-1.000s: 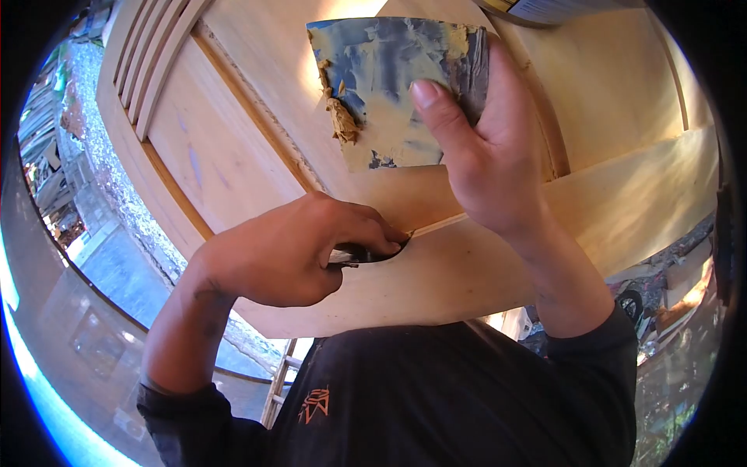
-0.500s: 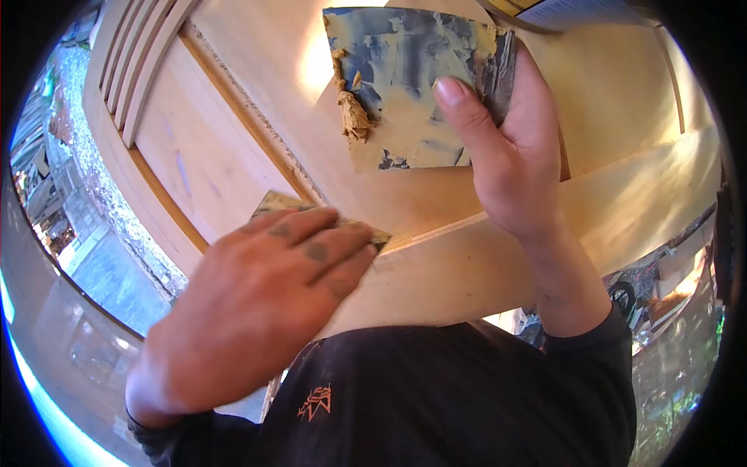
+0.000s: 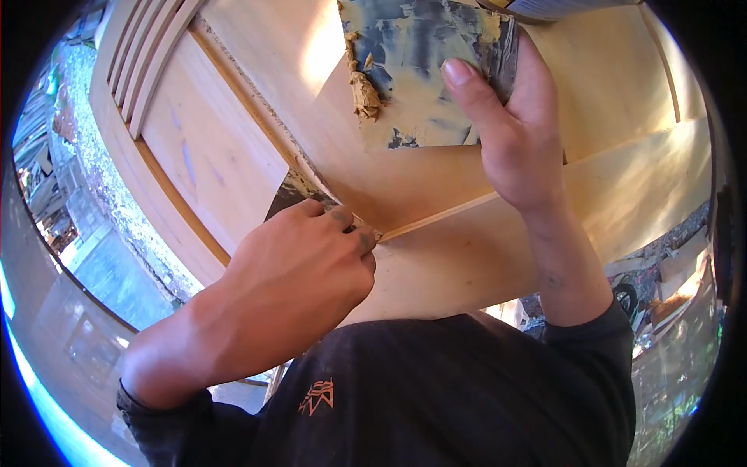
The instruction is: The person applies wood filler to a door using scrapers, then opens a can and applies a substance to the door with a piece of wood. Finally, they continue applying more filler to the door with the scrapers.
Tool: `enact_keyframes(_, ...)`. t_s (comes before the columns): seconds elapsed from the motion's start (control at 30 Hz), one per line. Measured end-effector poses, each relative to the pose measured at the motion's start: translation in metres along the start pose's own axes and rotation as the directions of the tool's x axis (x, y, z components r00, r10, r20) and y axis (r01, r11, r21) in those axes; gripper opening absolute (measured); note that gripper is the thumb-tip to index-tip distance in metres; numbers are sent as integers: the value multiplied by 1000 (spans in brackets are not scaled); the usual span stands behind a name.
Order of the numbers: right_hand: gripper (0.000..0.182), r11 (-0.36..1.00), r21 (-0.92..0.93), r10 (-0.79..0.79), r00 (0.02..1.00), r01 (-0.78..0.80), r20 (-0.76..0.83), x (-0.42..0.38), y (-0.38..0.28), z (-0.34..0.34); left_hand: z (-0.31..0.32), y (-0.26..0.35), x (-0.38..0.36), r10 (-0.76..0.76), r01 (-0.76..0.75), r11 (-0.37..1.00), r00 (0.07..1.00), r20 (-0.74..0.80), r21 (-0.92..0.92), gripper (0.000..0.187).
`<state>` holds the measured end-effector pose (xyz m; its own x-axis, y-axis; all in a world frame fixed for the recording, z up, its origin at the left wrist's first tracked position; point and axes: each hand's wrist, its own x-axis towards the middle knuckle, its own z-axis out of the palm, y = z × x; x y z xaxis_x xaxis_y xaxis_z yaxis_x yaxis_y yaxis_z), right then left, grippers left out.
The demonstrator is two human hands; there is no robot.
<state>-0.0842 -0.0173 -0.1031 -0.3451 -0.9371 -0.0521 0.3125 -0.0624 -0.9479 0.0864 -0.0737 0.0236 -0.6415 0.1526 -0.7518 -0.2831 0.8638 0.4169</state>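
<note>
My right hand (image 3: 513,132) grips a flat rectangular putty board (image 3: 420,74), thumb on its top face. The board is dark and smeared with tan putty, with a thick lump (image 3: 364,95) along its left edge. My left hand (image 3: 303,261) is closed on a thin, dark putty scraper (image 3: 294,191), its fingers curled over the lower part. The scraper lies against the wood beside a rough, putty-marked joint (image 3: 261,109). Its edge under my fingers is hidden.
Pale wooden panelling (image 3: 443,272) spreads under both hands, with a raised strip (image 3: 440,216) crossing it. Curved slats (image 3: 148,62) stand at the upper left. Part of a round container (image 3: 545,9) shows at the top edge. Scrap material (image 3: 669,288) lies beyond the panel at right.
My left hand has turned, its fingers now curled more tightly, and more of the scraper shows above them. The putty board in my right hand has shifted slightly upward.
</note>
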Motion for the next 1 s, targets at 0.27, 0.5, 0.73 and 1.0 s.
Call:
enact_keyframes(0.27,30,995,-92,51,999,-49,18,-2,-2,-5,3,-5,-30,-155,124,987,882,-445,-98,25)
enact_keyframes(0.5,25,913,298,285,958,-280,29,-2,-7,12,46,4,-34,-371,-25,913,370,-852,-408,35)
enact_keyframes(0.73,35,748,542,360,920,-383,154,-10,-17,12,94,15,38,-181,64,981,-2,-983,-181,40)
enact_keyframes(1.0,42,668,656,277,935,-352,220,-14,-27,14,107,10,6,-248,205,958,249,-936,-200,54)
